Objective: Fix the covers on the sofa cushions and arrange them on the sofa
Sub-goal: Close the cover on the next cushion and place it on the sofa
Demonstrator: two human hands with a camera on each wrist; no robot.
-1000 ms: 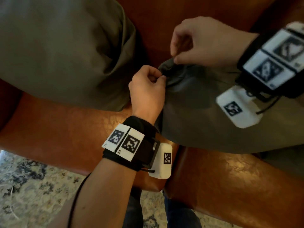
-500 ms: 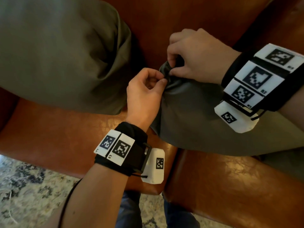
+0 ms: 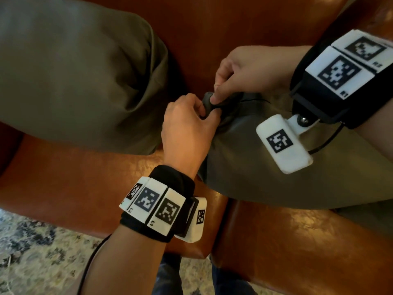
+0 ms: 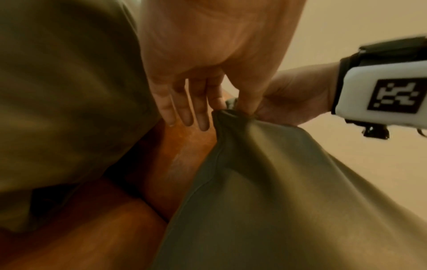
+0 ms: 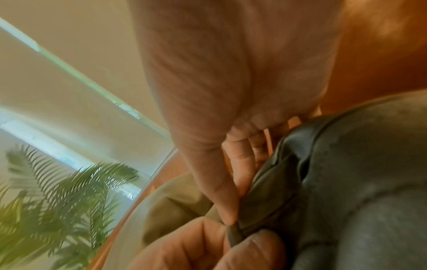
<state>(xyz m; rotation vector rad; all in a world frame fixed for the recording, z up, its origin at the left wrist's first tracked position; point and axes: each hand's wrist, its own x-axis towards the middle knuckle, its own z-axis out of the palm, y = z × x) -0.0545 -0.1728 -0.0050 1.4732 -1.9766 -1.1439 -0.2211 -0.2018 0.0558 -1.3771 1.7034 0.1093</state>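
An olive-green cushion [image 3: 255, 167] lies on the brown leather sofa [image 3: 74, 188] at the right, its cover bunched into a corner [image 3: 207, 101] near the middle. My left hand [image 3: 202, 116] pinches that corner from below, thumb and forefinger on the fabric [image 4: 231, 113], the other fingers straight. My right hand [image 3: 217, 96] pinches the same corner from above, thumb pressed on the fold [image 5: 233, 235]. A seam line runs along the cover [image 5: 289, 204] beside the right thumb. A second olive cushion [image 3: 74, 71] leans against the sofa back at the left.
A patterned rug [image 3: 32, 258] covers the floor in front of the sofa, and my legs [image 3: 170, 277] stand at its front edge. A green leafy plant [image 5: 46, 201] shows behind the sofa in the right wrist view. Bare leather seat lies between and below the cushions.
My right hand has come down and closer to the left hand, its thumb now pressing on the bunched corner. The left hand keeps its pinch. The camera has moved nearer.
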